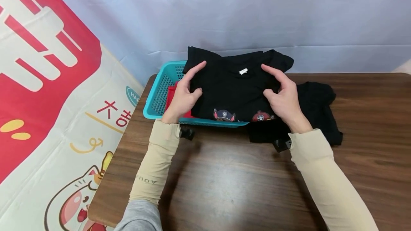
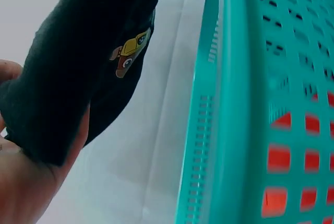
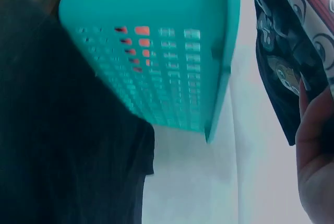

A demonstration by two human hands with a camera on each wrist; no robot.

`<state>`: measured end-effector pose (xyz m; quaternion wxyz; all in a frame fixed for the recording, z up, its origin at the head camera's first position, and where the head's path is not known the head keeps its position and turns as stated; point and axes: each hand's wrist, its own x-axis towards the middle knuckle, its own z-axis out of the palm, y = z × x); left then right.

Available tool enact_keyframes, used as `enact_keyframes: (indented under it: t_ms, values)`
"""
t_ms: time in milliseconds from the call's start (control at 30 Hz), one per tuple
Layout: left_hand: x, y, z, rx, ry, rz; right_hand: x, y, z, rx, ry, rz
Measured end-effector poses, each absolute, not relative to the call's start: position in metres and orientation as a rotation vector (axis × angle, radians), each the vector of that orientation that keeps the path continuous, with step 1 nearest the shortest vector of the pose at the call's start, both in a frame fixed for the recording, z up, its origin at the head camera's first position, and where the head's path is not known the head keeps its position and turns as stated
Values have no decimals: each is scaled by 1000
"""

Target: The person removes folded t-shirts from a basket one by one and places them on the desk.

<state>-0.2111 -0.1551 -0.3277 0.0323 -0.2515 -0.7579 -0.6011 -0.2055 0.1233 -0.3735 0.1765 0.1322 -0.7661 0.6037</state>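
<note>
A black T-shirt with a white neck label and printed cartoon dog faces spans both hands above a teal plastic basket. My left hand grips its left side, index finger and thumb on top and the other fingers hidden beneath. On the opposite side my right hand holds it the same way. The left wrist view shows the cloth wrapped over the left fingers, beside the basket wall. In the right wrist view, the printed front hangs by the right hand. Red cloth lies inside the basket.
Another black garment lies on the wooden table, to the right of the basket. A pale cloth backdrop hangs behind the table. On the left is a red and white printed banner, close to the table's left edge.
</note>
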Motion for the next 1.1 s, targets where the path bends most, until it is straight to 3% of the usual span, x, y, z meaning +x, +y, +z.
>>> enact_keyframes:
  t_ms: [500,1100]
  values:
    - [-224,-117,-346,-738,-2482,-1846,-194,163,-370,79,-2170,1498]
    - [-214,-89,-353,-863,-2621,-1672,-173,200,-371,-5,-2217,1367]
